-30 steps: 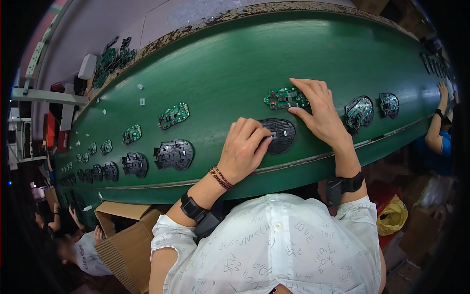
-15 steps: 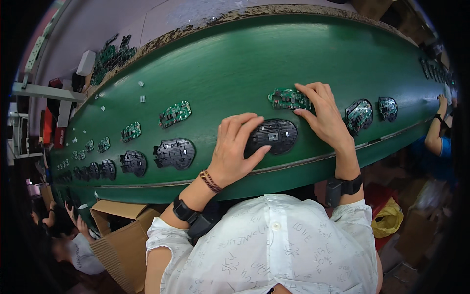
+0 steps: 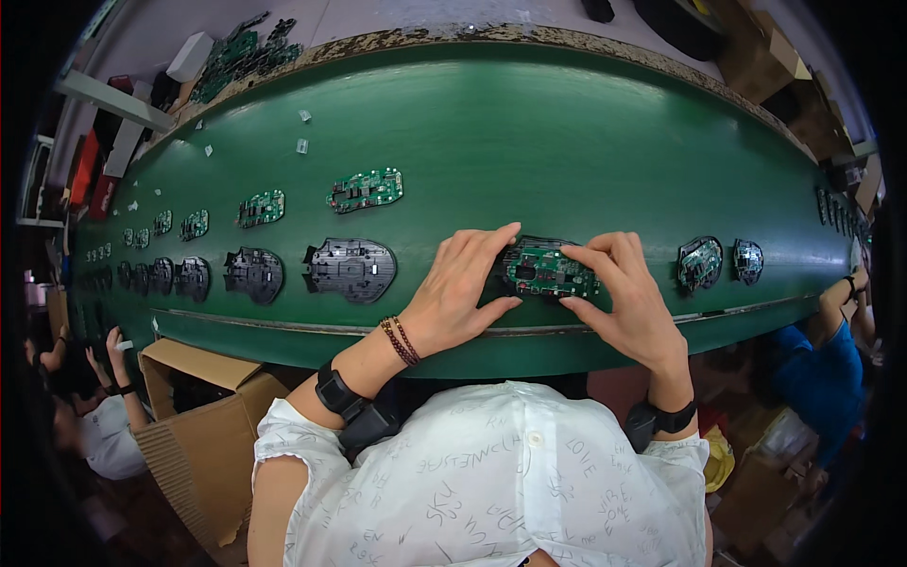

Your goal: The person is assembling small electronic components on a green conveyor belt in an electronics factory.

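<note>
In front of me a green circuit board (image 3: 546,271) lies over a black plastic mouse base (image 3: 539,240), covering most of it. My left hand (image 3: 458,288) grips the base's left end between thumb and fingers. From the right, my right hand (image 3: 625,291) pinches the board's right end, fingers on the far edge and thumb on the near one. Whether the board is fully seated cannot be seen. Left of my hands sits another bare black mouse base (image 3: 351,270), with a loose circuit board (image 3: 367,190) beyond it.
More bases (image 3: 253,274) and boards (image 3: 261,209) run in two rows leftward along the green table (image 3: 529,142). At the right lie two bases with boards (image 3: 700,263). Small clear pieces (image 3: 302,146) are scattered farther back. A cardboard box (image 3: 203,397) stands below the near edge; other people work at both ends.
My right hand has brought the circuit board nearer and down over the black base. My left hand stays on the base. The view has shifted slightly.
</note>
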A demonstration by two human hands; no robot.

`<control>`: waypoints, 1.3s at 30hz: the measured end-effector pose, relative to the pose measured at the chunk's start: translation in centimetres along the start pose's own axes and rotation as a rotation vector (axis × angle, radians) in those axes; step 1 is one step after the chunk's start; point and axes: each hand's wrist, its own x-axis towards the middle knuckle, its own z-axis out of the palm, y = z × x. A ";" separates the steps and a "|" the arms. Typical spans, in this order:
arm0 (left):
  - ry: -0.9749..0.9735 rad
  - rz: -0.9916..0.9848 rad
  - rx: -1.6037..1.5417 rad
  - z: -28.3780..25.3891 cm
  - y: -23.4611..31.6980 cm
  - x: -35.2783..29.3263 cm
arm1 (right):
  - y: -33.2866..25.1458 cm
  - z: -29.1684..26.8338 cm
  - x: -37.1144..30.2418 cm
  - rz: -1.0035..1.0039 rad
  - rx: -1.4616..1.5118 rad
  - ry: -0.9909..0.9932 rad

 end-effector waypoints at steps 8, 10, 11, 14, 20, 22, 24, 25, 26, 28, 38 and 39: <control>-0.022 -0.017 -0.004 -0.4 0.0 -0.3 | 0.0 0.6 0.6 0.013 -0.019 -0.053; -0.026 -0.018 -0.004 -0.4 -0.1 -0.4 | 0.1 0.9 0.6 0.018 -0.016 -0.054; -0.022 -0.015 -0.009 -0.5 -0.1 -0.4 | 0.2 1.1 0.7 0.022 -0.005 -0.057; -0.018 -0.011 -0.018 -0.6 -0.2 -0.4 | 0.5 1.5 0.7 0.029 0.028 -0.057; -0.009 -0.011 -0.045 -1.0 -0.4 -0.6 | 1.5 2.2 1.3 0.015 0.129 -0.080; -0.010 -0.009 -0.053 -1.2 -0.5 -0.6 | 1.7 2.4 1.7 0.009 0.145 -0.095; -0.009 -0.005 -0.061 -1.5 -0.6 -0.7 | 2.2 2.4 2.4 -0.066 0.152 -0.145; -0.012 -0.004 -0.060 -1.6 -0.6 -0.8 | 2.3 2.4 2.6 -0.065 0.154 -0.142; -0.016 -0.015 -0.067 -1.7 -0.6 -0.8 | 2.4 2.4 2.8 -0.062 0.159 -0.159; -0.023 -0.024 -0.072 -1.8 -0.6 -0.9 | 2.4 2.4 2.8 -0.059 0.165 -0.173; -0.014 -0.001 -0.058 -1.1 0.5 0.3 | 1.6 3.5 2.0 0.028 0.213 -0.079; -0.011 -0.001 -0.086 -0.9 0.6 0.8 | 1.6 3.6 1.9 0.033 0.216 -0.060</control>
